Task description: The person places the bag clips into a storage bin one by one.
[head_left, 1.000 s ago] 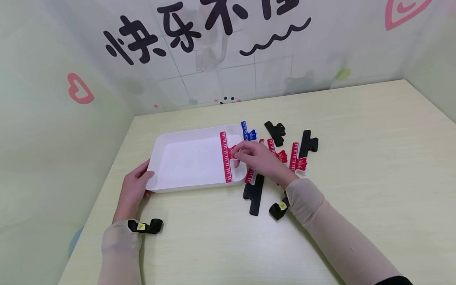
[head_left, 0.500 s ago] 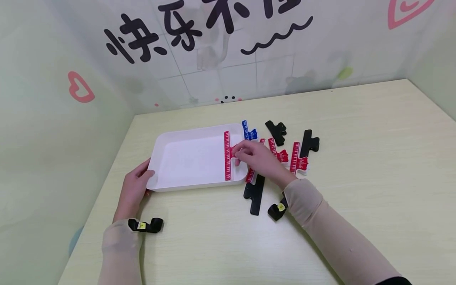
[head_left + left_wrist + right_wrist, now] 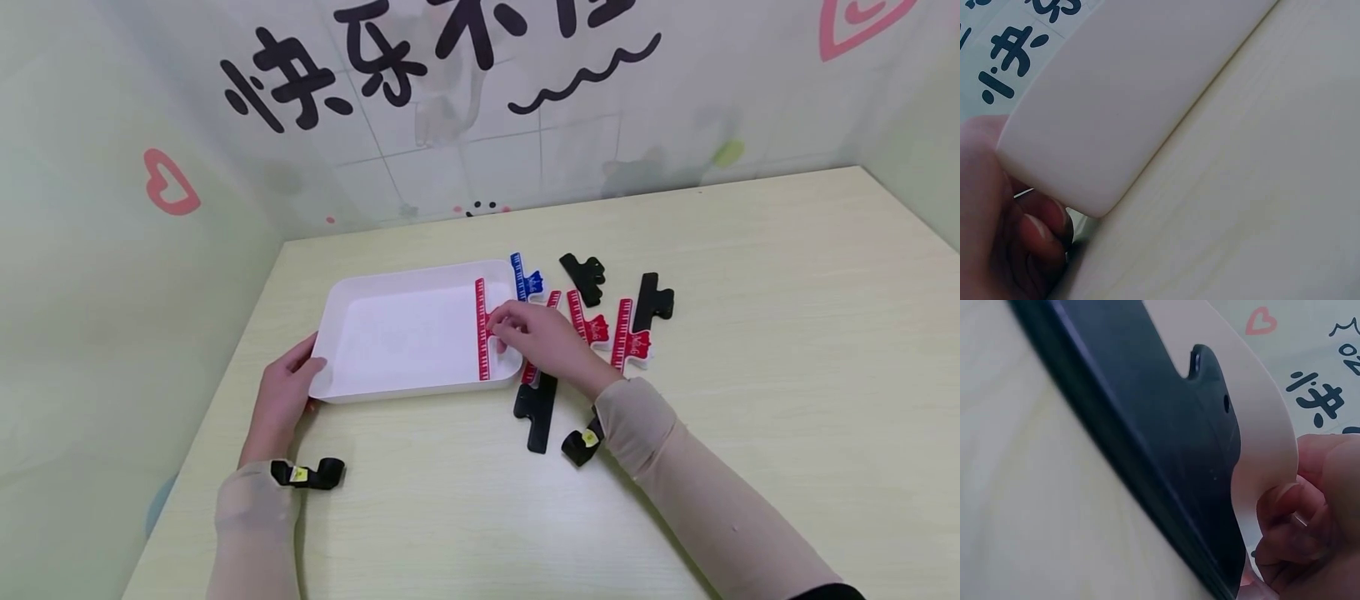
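In the head view my left hand (image 3: 281, 396) grips the near left corner of a white tray (image 3: 347, 302), thumb on the rim. The left wrist view shows curled fingers (image 3: 1044, 228) beside the outer wall of that corner. My right hand (image 3: 543, 337) pinches the handle of a red clip (image 3: 482, 350) printed with white marks like piano keys. This clip stands over the tray's right end; whether it touches the floor is unclear. In the right wrist view a large black clip (image 3: 1166, 419) hides much of the tray, and the held clip is mostly hidden.
Right of the tray lie a blue clip (image 3: 519, 275), several red clips (image 3: 622, 333) and black clips (image 3: 538, 417), (image 3: 581, 277). One red clip lies partly beneath my right hand. A printed backdrop (image 3: 465, 175) stands along the table's far edge.
The held red clip has shifted slightly right within the tray's right end, and its long strip looks narrower, as if turned. My left hand has kept its grip on the tray corner.
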A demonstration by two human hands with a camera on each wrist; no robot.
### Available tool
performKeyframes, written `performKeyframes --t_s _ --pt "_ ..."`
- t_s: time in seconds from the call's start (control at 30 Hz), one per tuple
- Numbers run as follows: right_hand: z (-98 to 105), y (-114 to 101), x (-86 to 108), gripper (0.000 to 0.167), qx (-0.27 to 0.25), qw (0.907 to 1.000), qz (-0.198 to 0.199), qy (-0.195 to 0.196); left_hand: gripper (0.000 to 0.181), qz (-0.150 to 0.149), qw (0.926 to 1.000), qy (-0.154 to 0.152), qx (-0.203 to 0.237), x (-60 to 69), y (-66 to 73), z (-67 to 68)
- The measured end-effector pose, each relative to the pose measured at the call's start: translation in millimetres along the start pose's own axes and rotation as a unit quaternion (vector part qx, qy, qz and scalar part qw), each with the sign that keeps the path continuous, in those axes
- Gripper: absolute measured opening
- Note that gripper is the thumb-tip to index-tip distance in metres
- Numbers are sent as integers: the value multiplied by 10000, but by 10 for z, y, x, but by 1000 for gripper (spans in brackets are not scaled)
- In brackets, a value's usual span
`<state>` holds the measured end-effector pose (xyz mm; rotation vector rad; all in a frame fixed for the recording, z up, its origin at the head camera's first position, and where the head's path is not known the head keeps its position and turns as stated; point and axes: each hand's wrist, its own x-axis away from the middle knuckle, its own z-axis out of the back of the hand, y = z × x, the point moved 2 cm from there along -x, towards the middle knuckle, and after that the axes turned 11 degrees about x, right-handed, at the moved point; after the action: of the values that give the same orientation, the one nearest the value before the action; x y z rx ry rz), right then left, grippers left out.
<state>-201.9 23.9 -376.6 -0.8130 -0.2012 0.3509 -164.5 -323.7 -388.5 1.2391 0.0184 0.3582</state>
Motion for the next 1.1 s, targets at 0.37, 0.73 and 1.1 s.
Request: performKeyframes --t_s 0.37,0.73,1.1 --pt "-26 -1 10 11 649 9976 -144 177 46 -160 9998 -78 38 3 21 -18" --pt "-37 -24 18 10 710 9973 -194 31 46 -52 10000 -23 59 2 5 -4" --pt "-51 8 -6 12 798 9966 -166 83 46 -96 9999 -52 99 -10 -4 -4"
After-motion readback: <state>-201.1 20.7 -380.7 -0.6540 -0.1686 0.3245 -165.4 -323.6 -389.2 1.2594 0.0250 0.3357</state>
